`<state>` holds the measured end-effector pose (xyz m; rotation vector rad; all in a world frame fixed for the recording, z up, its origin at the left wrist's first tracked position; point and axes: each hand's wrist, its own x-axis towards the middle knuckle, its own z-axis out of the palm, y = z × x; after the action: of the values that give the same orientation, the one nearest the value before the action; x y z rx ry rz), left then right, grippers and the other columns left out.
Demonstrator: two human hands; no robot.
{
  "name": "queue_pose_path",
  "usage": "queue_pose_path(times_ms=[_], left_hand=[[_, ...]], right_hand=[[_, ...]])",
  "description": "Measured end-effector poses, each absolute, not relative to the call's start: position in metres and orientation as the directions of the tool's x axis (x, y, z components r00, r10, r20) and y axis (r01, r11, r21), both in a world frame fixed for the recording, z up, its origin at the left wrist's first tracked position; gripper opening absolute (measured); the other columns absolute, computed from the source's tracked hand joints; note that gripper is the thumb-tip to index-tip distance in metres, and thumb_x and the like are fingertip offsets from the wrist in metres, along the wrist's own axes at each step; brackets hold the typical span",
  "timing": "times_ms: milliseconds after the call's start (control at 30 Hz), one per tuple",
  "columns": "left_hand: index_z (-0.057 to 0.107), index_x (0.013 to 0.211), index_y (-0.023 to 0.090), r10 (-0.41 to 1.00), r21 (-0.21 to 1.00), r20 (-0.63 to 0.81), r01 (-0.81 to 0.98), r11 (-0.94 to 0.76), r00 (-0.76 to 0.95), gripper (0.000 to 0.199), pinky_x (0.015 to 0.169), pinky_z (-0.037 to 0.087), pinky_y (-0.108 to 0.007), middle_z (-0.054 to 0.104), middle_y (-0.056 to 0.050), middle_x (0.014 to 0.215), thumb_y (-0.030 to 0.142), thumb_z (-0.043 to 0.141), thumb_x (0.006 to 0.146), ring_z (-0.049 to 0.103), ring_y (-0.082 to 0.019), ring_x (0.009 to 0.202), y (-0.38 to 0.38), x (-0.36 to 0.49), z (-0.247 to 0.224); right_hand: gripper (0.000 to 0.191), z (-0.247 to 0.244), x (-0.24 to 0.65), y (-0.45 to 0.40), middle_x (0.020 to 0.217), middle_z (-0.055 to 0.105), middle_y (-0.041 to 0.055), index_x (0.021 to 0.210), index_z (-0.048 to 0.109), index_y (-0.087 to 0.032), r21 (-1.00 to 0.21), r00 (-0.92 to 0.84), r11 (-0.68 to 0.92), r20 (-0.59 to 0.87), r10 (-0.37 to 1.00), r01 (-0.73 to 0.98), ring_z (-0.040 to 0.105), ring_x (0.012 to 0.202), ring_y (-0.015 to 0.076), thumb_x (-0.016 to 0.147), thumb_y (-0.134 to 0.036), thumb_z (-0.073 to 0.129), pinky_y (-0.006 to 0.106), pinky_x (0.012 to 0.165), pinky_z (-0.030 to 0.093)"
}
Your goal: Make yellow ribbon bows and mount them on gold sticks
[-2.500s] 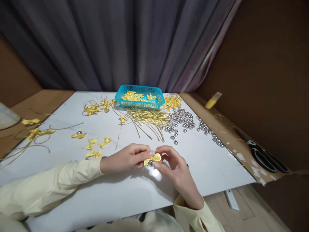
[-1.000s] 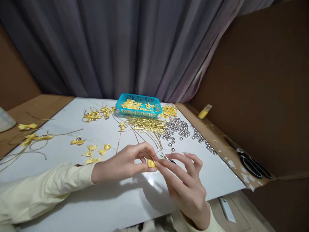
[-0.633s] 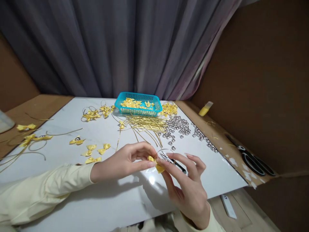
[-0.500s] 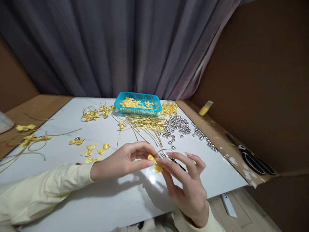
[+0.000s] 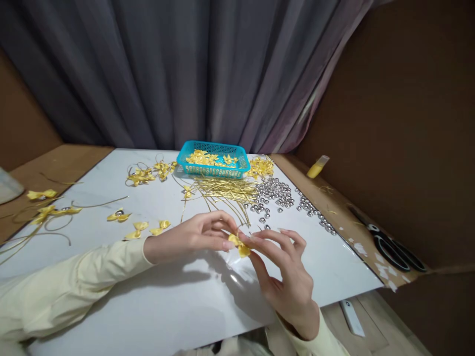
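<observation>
Yellow bow (image 5: 240,245) turned, loops fuller in view
The snips' dark handle, visible half a second ago, no longer shows at the right hand (image 5: 287,272); the left sleeve (image 5: 126,259) now covers the nearest loose bow.

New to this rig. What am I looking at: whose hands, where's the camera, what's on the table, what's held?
No machine here: it's a person's bare left hand and right hand. The only view comes from a head-worn camera looking forward and down. The fingers of both hands hold a yellow bow; whether the right holds anything else is hidden. On the white tabletop are a blue basket of yellow bows, gold ties, and silver pieces. Scissors lie beyond its right edge.
</observation>
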<state>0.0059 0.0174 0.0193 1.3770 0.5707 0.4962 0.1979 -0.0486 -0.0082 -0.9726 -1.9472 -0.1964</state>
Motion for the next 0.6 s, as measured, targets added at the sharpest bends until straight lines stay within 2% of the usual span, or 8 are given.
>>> queue_pose_path(times_ms=[100,167,200,267,333,400,467,600], left_hand=[[0.049,0.114,0.020,0.649,0.997,-0.060,0.083,-0.004,0.759,0.031,0.089,0.047,-0.036,0.052,-0.010,0.125,0.027,0.057,0.085,0.052,-0.023,0.115,0.027,-0.003,0.019],[0.045,0.121,0.022,0.696,0.943,0.015,0.222,-0.250,0.718,0.036,0.094,0.045,-0.040,0.046,-0.011,0.135,0.030,0.053,0.087,0.046,-0.025,0.123,0.033,-0.017,0.015],[0.045,0.121,0.022,0.711,0.850,0.086,0.321,-0.418,0.698,0.035,0.099,0.041,-0.042,0.044,-0.012,0.137,0.030,0.052,0.088,0.043,-0.025,0.125,0.034,-0.026,0.012],[0.047,0.122,0.019,0.646,0.564,0.214,0.447,-0.694,0.733,0.034,0.107,0.031,-0.047,0.039,-0.014,0.143,0.026,0.049,0.089,0.035,-0.027,0.132,0.029,-0.047,0.003],[0.051,0.122,0.017,0.539,0.349,0.195,0.456,-0.819,0.820,0.032,0.108,0.030,-0.047,0.038,-0.014,0.144,0.019,0.045,0.090,0.036,-0.028,0.132,0.015,-0.068,-0.004],[0.046,0.130,0.017,0.428,0.263,0.141,0.383,-0.886,0.893,0.040,0.110,0.028,-0.046,0.039,-0.014,0.144,0.017,0.045,0.090,0.037,-0.029,0.132,-0.005,-0.085,-0.008],[0.035,0.140,0.017,0.299,0.313,0.074,0.263,-0.913,0.951,0.051,0.113,0.023,-0.043,0.037,-0.013,0.145,0.017,0.045,0.091,0.036,-0.027,0.134,-0.024,-0.095,-0.007],[0.017,0.147,0.026,0.180,0.636,-0.022,0.153,-0.756,0.983,0.064,0.114,0.022,-0.044,0.029,-0.008,0.147,0.024,0.047,0.090,0.033,-0.026,0.135,-0.038,-0.098,0.001]], right_hand=[[0.031,-0.004,0.216,-0.025,0.089,0.069,0.0027,0.105,0.051,-0.023,-0.097,-0.339,0.640,0.783,0.522,0.762,0.064,0.083,0.0181,0.084,-0.002,0.051,0.039,0.087,0.033],[0.023,0.006,0.235,0.010,0.092,0.069,0.0037,0.101,0.053,-0.023,0.027,-0.376,0.555,0.763,0.527,0.832,0.062,0.085,0.0198,0.086,-0.007,0.050,0.040,0.089,0.031],[0.019,0.012,0.246,0.033,0.093,0.069,0.0052,0.099,0.055,-0.022,0.044,-0.343,0.472,0.745,0.572,0.881,0.061,0.088,0.0217,0.086,-0.009,0.050,0.041,0.090,0.029],[0.022,0.024,0.266,0.087,0.102,0.067,0.0089,0.105,0.055,-0.019,0.042,-0.222,0.249,0.612,0.759,0.968,0.057,0.097,0.0247,0.084,-0.013,0.050,0.042,0.093,0.027],[0.026,0.031,0.280,0.143,0.099,0.067,0.0133,0.107,0.056,-0.013,0.039,-0.172,0.181,0.563,0.809,0.983,0.057,0.096,0.0261,0.082,-0.012,0.051,0.042,0.091,0.027],[0.026,0.032,0.286,0.190,0.091,0.067,0.0145,0.104,0.058,-0.009,0.030,-0.133,0.137,0.521,0.843,0.990,0.057,0.091,0.0263,0.079,-0.011,0.053,0.041,0.087,0.029],[0.022,0.032,0.287,0.222,0.082,0.067,0.0109,0.100,0.060,-0.009,0.016,-0.094,0.099,0.489,0.867,0.995,0.058,0.086,0.0245,0.079,-0.015,0.055,0.039,0.083,0.033],[0.022,0.059,0.288,0.243,0.084,0.067,0.0081,0.099,0.060,-0.010,0.018,-0.065,0.065,0.529,0.846,0.998,0.060,0.083,0.0218,0.084,-0.024,0.054,0.037,0.079,0.038]])
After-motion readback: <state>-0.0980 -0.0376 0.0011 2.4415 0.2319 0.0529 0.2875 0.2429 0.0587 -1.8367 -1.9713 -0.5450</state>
